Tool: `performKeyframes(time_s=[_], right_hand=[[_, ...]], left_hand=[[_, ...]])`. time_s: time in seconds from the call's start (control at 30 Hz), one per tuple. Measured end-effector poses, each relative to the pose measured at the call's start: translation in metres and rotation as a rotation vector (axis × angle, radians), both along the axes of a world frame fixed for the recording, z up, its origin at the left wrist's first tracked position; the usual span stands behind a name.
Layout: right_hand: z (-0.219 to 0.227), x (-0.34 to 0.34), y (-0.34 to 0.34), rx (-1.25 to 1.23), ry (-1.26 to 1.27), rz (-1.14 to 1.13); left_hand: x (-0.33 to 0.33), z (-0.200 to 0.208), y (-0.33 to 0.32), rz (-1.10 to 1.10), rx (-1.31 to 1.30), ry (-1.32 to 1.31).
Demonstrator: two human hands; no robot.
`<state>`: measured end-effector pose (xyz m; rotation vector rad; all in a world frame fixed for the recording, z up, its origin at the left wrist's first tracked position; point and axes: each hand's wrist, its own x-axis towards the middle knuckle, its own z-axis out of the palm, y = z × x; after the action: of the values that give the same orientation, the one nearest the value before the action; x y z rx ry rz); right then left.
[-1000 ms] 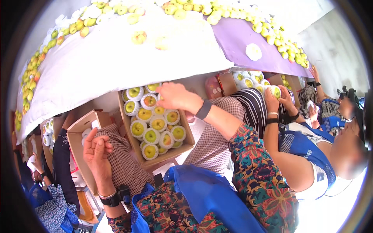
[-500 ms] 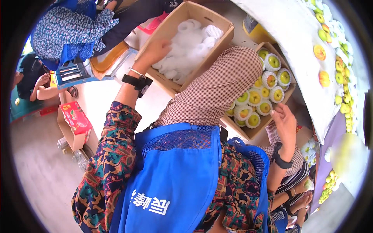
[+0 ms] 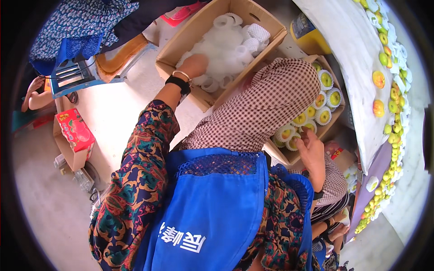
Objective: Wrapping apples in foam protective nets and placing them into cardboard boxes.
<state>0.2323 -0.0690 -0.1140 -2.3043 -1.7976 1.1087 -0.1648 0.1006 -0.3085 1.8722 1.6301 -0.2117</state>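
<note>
My left hand (image 3: 195, 65) reaches into a cardboard box (image 3: 204, 101) full of white foam fruit nets (image 3: 222, 43). Its fingers are blurred and partly lost among the nets, so their grip does not show. Beyond my checked knee, a second carton (image 3: 338, 112) holds green and yellow-red apples (image 3: 323, 116), most of them in foam nets. At the near edge of that carton is my right hand (image 3: 312, 156), its fingers loosely bent and apart with nothing visible in them. The fingertips are close to a netted apple (image 3: 293, 143); whether they touch it I cannot tell.
A white-covered surface (image 3: 332, 40) at the right carries a long row of apples (image 3: 392, 149). Behind the cartons stands a yellow bucket (image 3: 312, 38). A blue-framed stool (image 3: 86, 81) and a red fruit carton (image 3: 74, 131) are at the left. Other people sit nearby.
My left hand has moved right, deeper over the foam nets. My right hand has come left to the near apples, its fingers more bent. The whole view has shifted a little.
</note>
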Motion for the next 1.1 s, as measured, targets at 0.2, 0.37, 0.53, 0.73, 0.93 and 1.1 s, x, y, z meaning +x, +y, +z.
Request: performKeyframes(time_s=[0.2,0.37,0.53,0.73,0.93,1.1], right_hand=[[-0.011,-0.003,-0.003,-0.007,-0.014,0.02],[0.003,-0.009,-0.005,-0.05,-0.025,0.003],[0.0,0.007,-0.011,0.055,0.033,-0.075],[0.023,-0.008,0.009,0.389,0.338,-0.293],[0.084,-0.059,0.042,0.447,0.789,-0.226],[0.105,-0.094,0.036,0.379,1.027,-0.205]], left_hand=[[0.034,-0.01,0.023,-0.013,0.304,-0.312],[0.074,-0.029,0.02,-0.232,0.764,-0.32],[0.044,-0.005,0.034,-0.171,0.549,-0.173],[0.024,0.1,0.001,0.686,0.123,-1.001],[0.07,0.197,-0.035,0.525,0.456,-1.153],[0.117,0.239,-0.063,0.345,0.679,-1.211]])
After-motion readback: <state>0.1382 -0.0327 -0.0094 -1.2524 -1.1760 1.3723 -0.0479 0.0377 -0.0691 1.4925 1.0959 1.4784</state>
